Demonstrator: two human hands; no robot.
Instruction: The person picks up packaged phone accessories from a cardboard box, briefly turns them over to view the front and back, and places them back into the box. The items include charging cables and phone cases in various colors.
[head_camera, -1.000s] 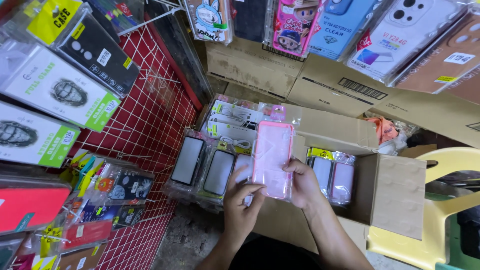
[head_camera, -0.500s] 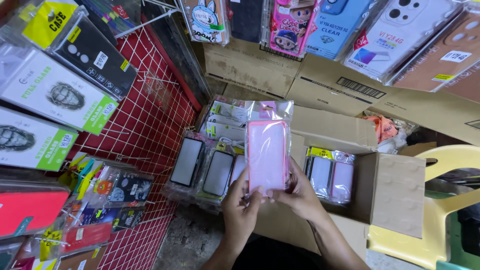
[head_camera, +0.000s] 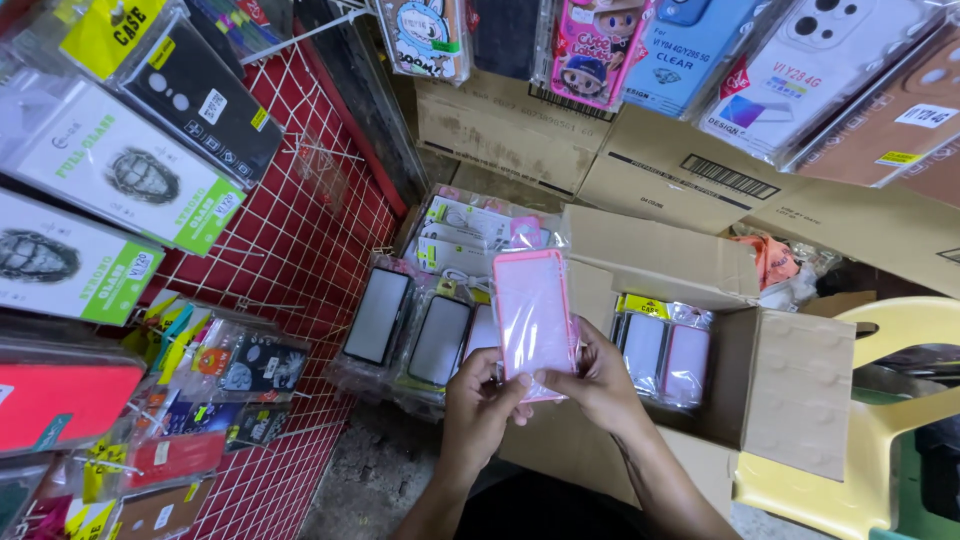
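Red wire grid panel (head_camera: 300, 250) fills my 9 o'clock side; it stands upright so packaged phone cases and screen protectors can hang on its hooks, faces outward for browsing.

Open cardboard box (head_camera: 790, 390) sits at 3 o'clock, flaps folded back, I judge to keep stock reachable. Inside it, bagged cases (head_camera: 665, 355) stand on edge in a row, which packs them tight and lets each be pulled singly.

Yellow plastic chair (head_camera: 880, 440) at 4 o'clock, just beside the box.

More bagged black-faced cases (head_camera: 410, 335) lean in a row at 10 o'clock from the hands, near the grid's foot.

Pink phone case in clear wrap (head_camera: 535, 315) stands upright at centre, flat face toward the camera, likely held so for inspection. It rises toward 12 o'clock from both hands.

Left hand (head_camera: 480, 405): fingers curled, thumb and fingertips pinching the case's lower left corner.

Right hand (head_camera: 595, 385): likewise closed on the lower right edge, thumb in front.
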